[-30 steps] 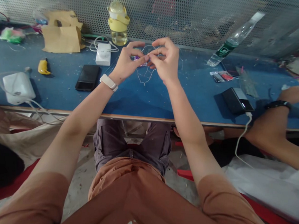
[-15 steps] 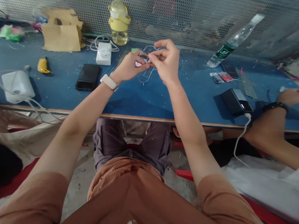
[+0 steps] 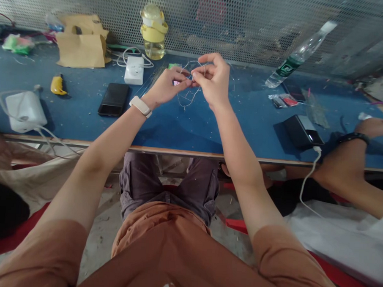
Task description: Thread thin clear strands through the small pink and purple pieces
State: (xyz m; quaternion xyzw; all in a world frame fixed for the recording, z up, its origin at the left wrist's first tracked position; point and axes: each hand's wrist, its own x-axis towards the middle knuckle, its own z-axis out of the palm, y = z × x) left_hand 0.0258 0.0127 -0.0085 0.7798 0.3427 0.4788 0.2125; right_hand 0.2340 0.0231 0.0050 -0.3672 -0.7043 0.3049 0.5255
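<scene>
Thin silvery wire [image 3: 186, 106], bent into loose loops, hangs between my two hands over the blue table. My left hand [image 3: 168, 84], with a pale band on its wrist, pinches the wire between thumb and fingers. My right hand [image 3: 216, 80] pinches it too, close by, its thumb and index finger together and the other fingers curled. The fingertips of both hands nearly meet. Something small and pink [image 3: 176, 82] shows behind my left fingers, partly hidden.
On the blue table [image 3: 179, 132] are a black power bank [image 3: 114, 99], white charger [image 3: 134, 70], yellow cutter [image 3: 58, 85] and yellow-lidded bottle [image 3: 154, 34]. Rightward stand a tilted water bottle [image 3: 298, 56] and black box [image 3: 302, 130], beside another person's arm [image 3: 349, 156].
The view has shifted slightly, so objects on the left sit a little further right. My hands stay at the wire, with small finger movements and slightly shifted loops.
</scene>
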